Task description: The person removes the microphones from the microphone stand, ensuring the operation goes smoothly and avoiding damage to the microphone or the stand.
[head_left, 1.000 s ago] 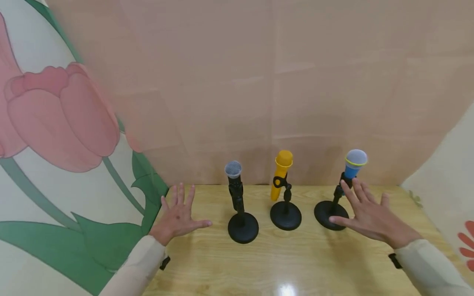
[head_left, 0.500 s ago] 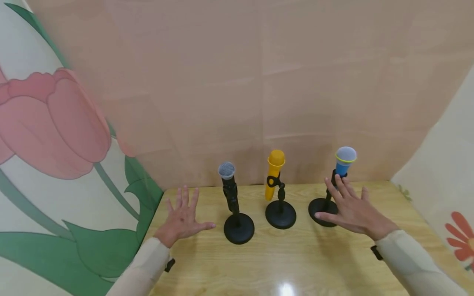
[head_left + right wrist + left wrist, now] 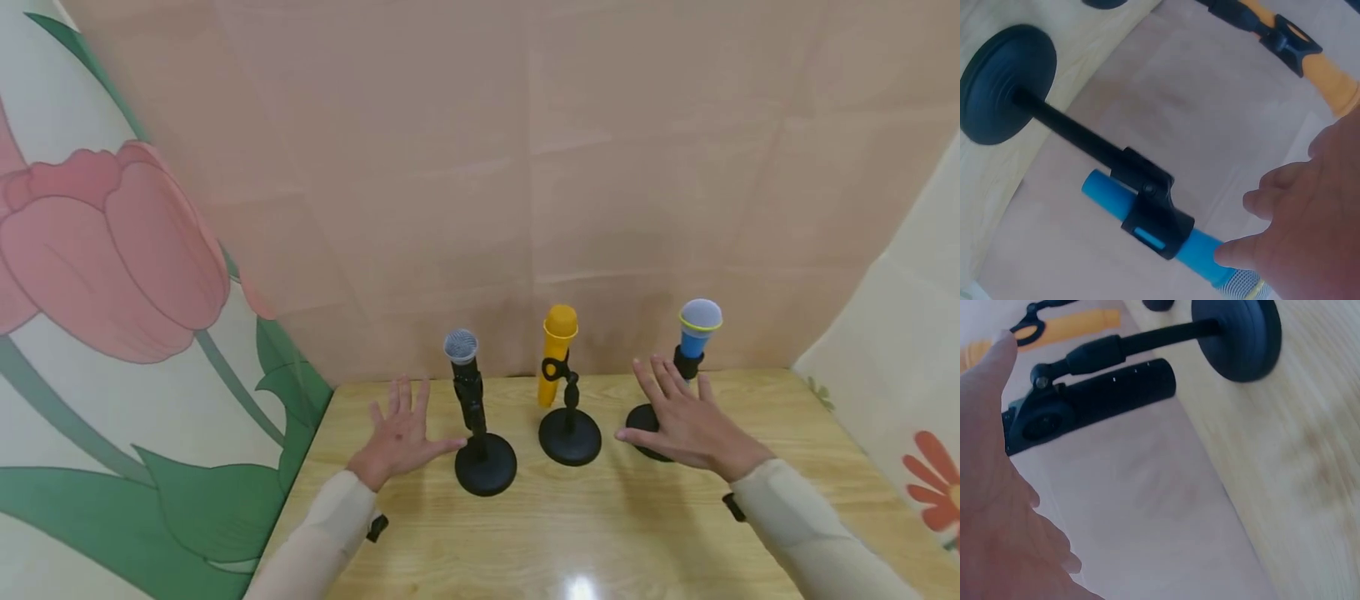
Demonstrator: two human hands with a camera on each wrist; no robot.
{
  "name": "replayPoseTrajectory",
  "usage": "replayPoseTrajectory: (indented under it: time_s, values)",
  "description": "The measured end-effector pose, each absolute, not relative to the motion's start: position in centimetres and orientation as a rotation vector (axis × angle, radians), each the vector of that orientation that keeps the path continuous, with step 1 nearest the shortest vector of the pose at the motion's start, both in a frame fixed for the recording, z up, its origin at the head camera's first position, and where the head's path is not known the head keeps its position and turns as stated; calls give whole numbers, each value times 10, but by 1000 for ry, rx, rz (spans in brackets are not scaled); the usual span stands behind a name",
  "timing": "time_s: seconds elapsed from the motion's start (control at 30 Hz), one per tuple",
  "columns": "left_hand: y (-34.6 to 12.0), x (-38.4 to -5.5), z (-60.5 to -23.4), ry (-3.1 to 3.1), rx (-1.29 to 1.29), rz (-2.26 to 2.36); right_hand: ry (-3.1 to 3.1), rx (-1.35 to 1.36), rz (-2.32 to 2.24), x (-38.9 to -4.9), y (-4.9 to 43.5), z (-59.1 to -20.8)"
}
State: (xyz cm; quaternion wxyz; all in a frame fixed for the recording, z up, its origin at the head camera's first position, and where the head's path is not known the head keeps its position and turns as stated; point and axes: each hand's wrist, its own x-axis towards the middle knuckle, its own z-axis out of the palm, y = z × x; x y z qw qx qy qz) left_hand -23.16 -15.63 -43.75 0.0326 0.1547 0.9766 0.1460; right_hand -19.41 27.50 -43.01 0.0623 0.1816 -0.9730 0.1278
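Observation:
Three microphones are held in small black desk stands in a row. The black microphone (image 3: 467,375) with a silvery mesh head is leftmost, the yellow microphone (image 3: 558,333) is in the middle, and the blue microphone (image 3: 693,340) with a pale head and yellow ring is on the right. My left hand (image 3: 397,442) is spread out, its thumb overlapping the round base of the left stand (image 3: 486,475) in the head view. Fingers outstretched, my right hand (image 3: 686,425) hides much of the right stand (image 3: 1079,131). Neither hand holds anything.
The middle stand (image 3: 572,437) is between the two hands. Beneath everything is a light wooden table (image 3: 525,542), with a pinkish-beige sheet (image 3: 450,208) behind it. A wall with a painted tulip (image 3: 105,250) borders the left, and a pale wall (image 3: 907,333) the right.
The left hand has moved right, closer to the black microphone's stand. The right hand has shifted left, across the blue microphone's stand. The head view has turned slightly right; the microphones stay in place.

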Motion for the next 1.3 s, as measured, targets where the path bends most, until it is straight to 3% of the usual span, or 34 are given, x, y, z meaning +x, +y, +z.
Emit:
replayPoseTrajectory:
  time_s: [0.7, 1.3]
  values:
    - [-118, -243, -451, 3054, 400, 647, -2961, 623, 370, -213, 254, -441]
    - [-92, -257, -463, 3023, 209, 1366, -2952, 749, 547, -215, 241, -439]
